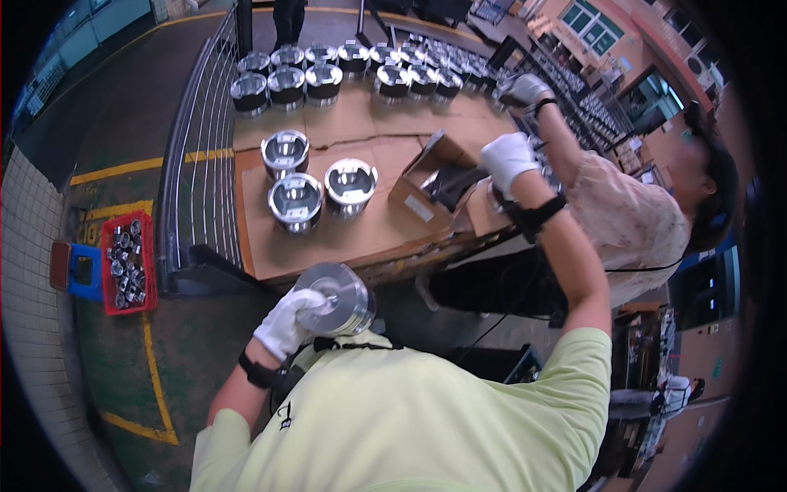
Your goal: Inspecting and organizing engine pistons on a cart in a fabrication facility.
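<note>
Held piston (344,297), far side hidden

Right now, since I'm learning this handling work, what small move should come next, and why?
Perhaps bring the right hand to steady the silver piston: only the left hand is on it, and the right is beside the open cardboard box.

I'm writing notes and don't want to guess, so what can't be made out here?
Head view:
Right hand: its own back hides what, if anything, it grips.
Piston in the left hand: its own body hides the far side.
Cardboard box: a dark thing hides part of the inside.
Far pistons: too small and blurred to count.
Standing person: cut off by the top edge.
</note>
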A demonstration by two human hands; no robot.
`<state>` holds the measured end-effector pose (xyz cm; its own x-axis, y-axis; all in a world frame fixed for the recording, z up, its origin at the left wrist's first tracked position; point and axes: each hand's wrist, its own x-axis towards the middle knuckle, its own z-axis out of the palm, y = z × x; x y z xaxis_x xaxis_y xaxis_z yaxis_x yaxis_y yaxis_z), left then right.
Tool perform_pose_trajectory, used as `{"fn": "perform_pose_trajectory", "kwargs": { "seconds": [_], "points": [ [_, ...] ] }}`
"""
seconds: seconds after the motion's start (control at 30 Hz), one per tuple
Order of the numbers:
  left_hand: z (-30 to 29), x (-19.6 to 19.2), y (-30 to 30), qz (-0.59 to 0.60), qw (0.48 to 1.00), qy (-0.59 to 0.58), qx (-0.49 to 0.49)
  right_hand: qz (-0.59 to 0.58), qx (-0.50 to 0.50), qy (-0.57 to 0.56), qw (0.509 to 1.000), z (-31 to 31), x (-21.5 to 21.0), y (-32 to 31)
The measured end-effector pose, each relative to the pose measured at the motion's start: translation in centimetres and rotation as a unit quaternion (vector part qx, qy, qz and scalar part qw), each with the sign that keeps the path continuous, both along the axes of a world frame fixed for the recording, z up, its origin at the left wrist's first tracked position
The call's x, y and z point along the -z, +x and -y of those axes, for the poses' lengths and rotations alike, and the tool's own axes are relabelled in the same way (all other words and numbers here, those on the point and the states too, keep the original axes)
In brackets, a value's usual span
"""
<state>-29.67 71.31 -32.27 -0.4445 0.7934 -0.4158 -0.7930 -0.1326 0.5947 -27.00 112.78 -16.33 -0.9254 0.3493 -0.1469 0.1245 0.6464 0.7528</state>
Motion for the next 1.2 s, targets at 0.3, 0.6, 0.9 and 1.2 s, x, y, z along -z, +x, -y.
{"fn": "perform_pose_trajectory", "kwargs": {
  "seconds": [0.3,0.6,0.9,1.2],
  "points": [
    [-2.5,1.0,-2.2,-0.018,0.948,-0.066,0.309,-0.306,-0.005,-0.371,0.877,11.4,-1.6,15.9],
    [-8.2,4.0,0.0,-0.084,0.805,-0.008,0.587,-0.261,0.074,-0.502,0.821,23.7,2.9,25.5],
    [-12.9,3.7,7.0,-0.209,0.611,0.008,0.763,-0.298,0.141,-0.516,0.790,25.3,6.6,31.3],
    [-13.6,2.0,10.2,-0.326,0.490,-0.005,0.808,-0.322,0.175,-0.528,0.766,27.9,9.0,34.8]
  ]
}}
